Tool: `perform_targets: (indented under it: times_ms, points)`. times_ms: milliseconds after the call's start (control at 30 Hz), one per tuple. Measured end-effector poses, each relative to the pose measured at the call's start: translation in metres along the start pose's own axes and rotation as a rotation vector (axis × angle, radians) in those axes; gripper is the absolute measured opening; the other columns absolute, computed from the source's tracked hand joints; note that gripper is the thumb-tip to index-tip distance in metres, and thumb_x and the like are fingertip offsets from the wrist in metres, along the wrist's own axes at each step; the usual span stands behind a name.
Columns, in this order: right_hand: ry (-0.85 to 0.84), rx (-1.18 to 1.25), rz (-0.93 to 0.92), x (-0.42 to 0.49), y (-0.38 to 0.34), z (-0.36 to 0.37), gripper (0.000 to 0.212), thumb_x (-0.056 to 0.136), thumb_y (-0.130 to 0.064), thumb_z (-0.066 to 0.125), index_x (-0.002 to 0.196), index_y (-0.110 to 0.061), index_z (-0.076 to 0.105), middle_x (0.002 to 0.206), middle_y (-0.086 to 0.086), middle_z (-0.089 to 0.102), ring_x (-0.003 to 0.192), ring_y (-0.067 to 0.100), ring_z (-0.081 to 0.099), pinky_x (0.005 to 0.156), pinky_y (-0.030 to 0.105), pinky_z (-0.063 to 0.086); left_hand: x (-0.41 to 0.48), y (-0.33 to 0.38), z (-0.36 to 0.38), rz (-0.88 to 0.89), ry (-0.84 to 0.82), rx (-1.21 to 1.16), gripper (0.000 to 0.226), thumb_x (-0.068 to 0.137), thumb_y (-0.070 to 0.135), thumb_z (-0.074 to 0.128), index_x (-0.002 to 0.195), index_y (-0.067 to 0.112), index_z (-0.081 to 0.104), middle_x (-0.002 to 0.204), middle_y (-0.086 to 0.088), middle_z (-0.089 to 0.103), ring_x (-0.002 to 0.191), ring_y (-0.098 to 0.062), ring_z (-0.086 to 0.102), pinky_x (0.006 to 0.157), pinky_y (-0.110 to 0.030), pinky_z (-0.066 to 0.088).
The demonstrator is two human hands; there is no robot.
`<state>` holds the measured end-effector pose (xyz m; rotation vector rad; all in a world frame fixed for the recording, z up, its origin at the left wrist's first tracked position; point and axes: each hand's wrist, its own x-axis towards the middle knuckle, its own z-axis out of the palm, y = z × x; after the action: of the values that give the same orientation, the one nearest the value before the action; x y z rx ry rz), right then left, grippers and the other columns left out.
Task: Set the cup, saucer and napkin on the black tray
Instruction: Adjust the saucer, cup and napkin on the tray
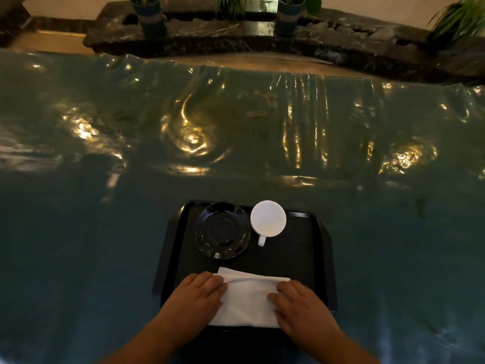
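Observation:
A black tray (301,258) lies on the table right in front of me. On its far half sits a glossy black saucer (222,230), and a white cup (268,219) stands upright just to its right, handle pointing toward me. A folded white napkin (246,300) lies on the tray's near half. My left hand (195,298) rests flat on the napkin's left edge, fingers together. My right hand (299,306) presses on its right edge. The cup is beside the saucer, not on it.
The table wears a dark green cloth under a shiny wrinkled plastic cover (236,143). Beyond the table's far edge runs a dark stone ledge (328,46) with potted plants (151,14) along it.

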<state>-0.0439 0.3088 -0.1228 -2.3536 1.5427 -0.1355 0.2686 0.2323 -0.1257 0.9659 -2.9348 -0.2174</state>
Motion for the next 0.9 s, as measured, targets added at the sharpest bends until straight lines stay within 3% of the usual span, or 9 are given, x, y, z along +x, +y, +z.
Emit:
perform_targets:
  times_ms: [500, 900]
  points:
    - [0.022, -0.011, -0.020, 0.030, -0.003, 0.002, 0.032, 0.089, -0.037, 0.061, 0.118, -0.027, 0.067, 0.119, 0.000, 0.063, 0.104, 0.021, 0.062, 0.094, 0.035, 0.055, -0.007, -0.024, 0.010, -0.113, 0.040, -0.038, 0.037, 0.093, 0.038, 0.052, 0.120, 0.024, 0.071, 0.128, 0.003, 0.066, 0.111, -0.024, 0.064, 0.089, -0.040, 0.056]
    - [0.014, -0.004, -0.007, 0.045, -0.008, 0.002, 0.033, 0.093, -0.038, 0.055, 0.122, -0.027, 0.063, 0.122, 0.000, 0.060, 0.108, 0.021, 0.059, 0.098, 0.035, 0.052, -0.008, -0.034, -0.001, -0.187, -0.020, -0.069, 0.041, 0.092, 0.040, 0.048, 0.123, 0.027, 0.071, 0.130, 0.006, 0.067, 0.113, -0.023, 0.064, 0.085, -0.039, 0.058]
